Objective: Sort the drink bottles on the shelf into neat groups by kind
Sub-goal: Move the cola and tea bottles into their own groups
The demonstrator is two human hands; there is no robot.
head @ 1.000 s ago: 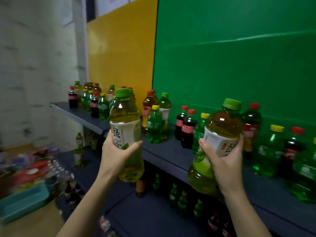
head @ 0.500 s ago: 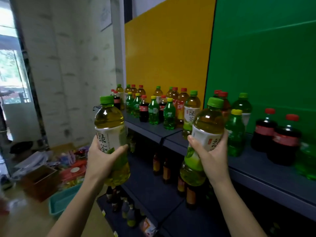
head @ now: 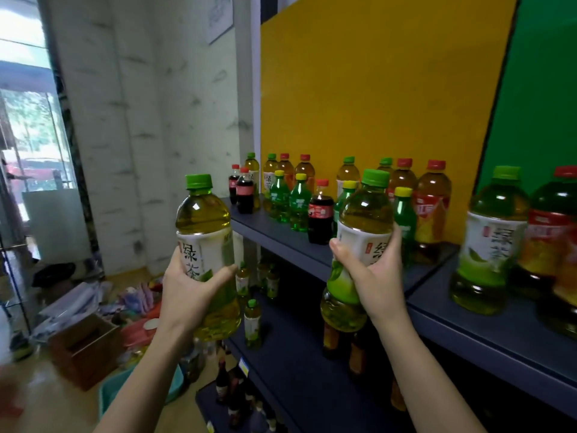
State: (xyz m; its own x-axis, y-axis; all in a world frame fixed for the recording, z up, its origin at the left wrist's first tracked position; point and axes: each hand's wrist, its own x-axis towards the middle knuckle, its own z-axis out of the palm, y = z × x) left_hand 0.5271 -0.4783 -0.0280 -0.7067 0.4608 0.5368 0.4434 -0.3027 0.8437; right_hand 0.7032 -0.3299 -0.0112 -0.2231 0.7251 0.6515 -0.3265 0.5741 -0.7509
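While mixed drinks crowd the shelf (head: 282, 237), a person holds up two green-capped tea bottles in front of it, one in each hand. The left hand (head: 190, 295) is wrapped round the label of the left bottle (head: 203, 220), fingers and thumb curled about its middle. That bottle stands close to upright, just off the shelf's left end and clear of it. The right hand (head: 374, 276) grips the right bottle (head: 363, 220) at its waist, thumb on the near side. This bottle's cap leans to the right, and it hangs before the shelf's front edge without touching it.

On the shelf, two colas (head: 245, 192) stand at the left end. Yellow-capped green sodas (head: 279, 198) and a third cola are to their right. Amber red-capped teas (head: 432, 207) line the shelf's back, mixed with green-capped ones, against a yellow panel (head: 374, 89). Farther right along the shelf, before a green panel (head: 546, 73), a shelved green tea (head: 493, 232) stands beside red-labelled bottles.

Below the shelf, a lower shelf (head: 296, 370) carries more bottles. Left of the shelf, on the floor, a brown box (head: 84, 348) and a teal tub (head: 109, 398) sit among clutter.
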